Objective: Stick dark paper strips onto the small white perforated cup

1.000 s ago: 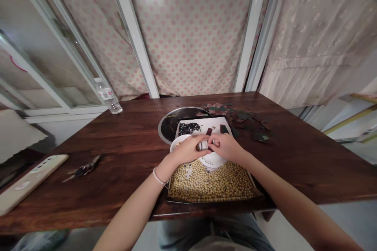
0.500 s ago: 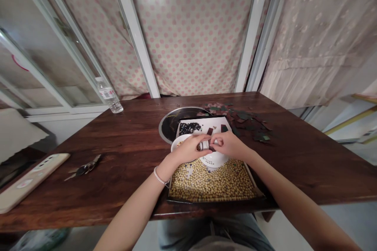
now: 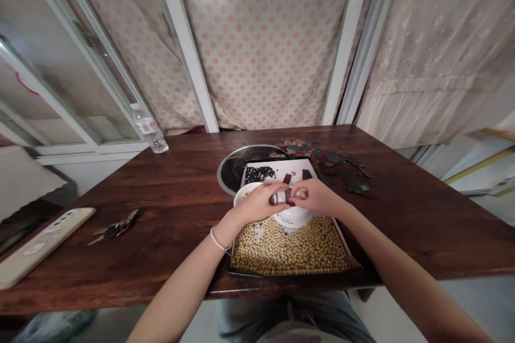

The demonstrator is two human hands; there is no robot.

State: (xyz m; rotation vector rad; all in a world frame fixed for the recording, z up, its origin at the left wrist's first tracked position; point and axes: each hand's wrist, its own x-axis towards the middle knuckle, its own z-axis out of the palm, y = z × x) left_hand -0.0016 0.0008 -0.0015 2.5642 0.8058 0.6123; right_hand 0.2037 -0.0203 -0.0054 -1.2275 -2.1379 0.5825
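Over the shallow black-edged tray [image 3: 237,273], my left hand [image 3: 259,202] curves its thumb and fingers around a small white object [image 3: 280,198], whose kind I cannot make out. A dark reddish-brown piece [image 3: 288,196] shows at the end of it. My right hand [image 3: 316,195] is closed just beside this piece, fingers curled against the thumb; what they pinch is hidden. Beneath the hands are a white bowl [image 3: 238,198], partly covered by my left hand, and a white dish with small holes [image 3: 293,220]. Yellow beans [image 3: 289,252] fill the tray's near part. Dark beads [image 3: 259,173] lie at its far left.
Behind the tray is a round dark plate with a pale rim [image 3: 219,171]. Dark red and green scraps [image 3: 338,163] spread to its right. Leftward on the wooden table [image 3: 173,220] are keys [image 3: 116,229], a phone [image 3: 44,249] and a water bottle [image 3: 148,127].
My right hand has shifted slightly to the right, and more of the reddish-brown piece shows between the hands. My left hand stays almost where it was.
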